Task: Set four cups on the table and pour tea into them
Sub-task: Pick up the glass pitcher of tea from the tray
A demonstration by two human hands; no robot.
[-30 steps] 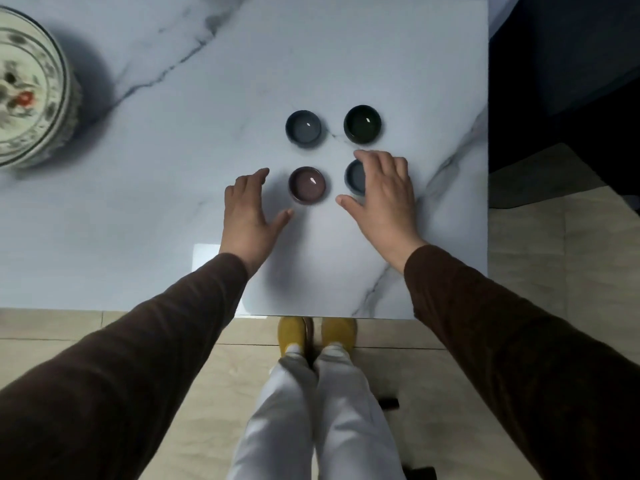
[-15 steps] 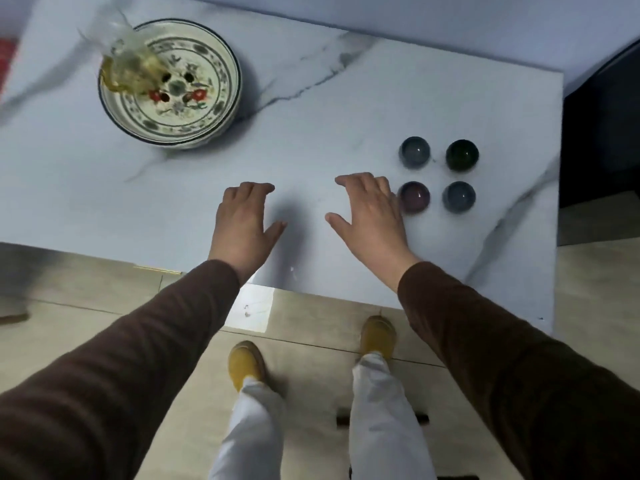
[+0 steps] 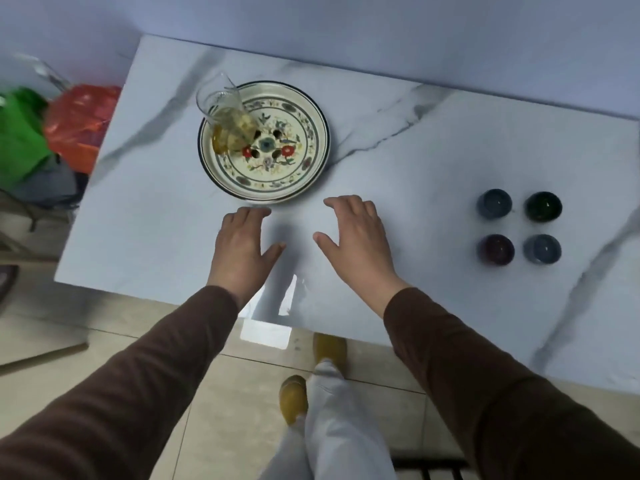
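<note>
I saw my left hand (image 3: pixel 242 251) and right hand (image 3: pixel 356 240) flat above the smooth marble table (image 3: pixel 433 140), fingers spread and holding nothing. Four small round cups (image 3: pixel 518 226) stood in a square at the right. A clear glass pitcher (image 3: pixel 227 114) of yellow tea stood in the flowered round plate (image 3: pixel 311 161), its spout pointing away from me.

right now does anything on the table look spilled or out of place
Nothing stands out. The four cups sit upright in a tidy square, the glass pitcher stands on the patterned plate, and no spill shows on the table.

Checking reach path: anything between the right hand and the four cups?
Head view: only bare marble table lies between the right hand and the cups.
</note>
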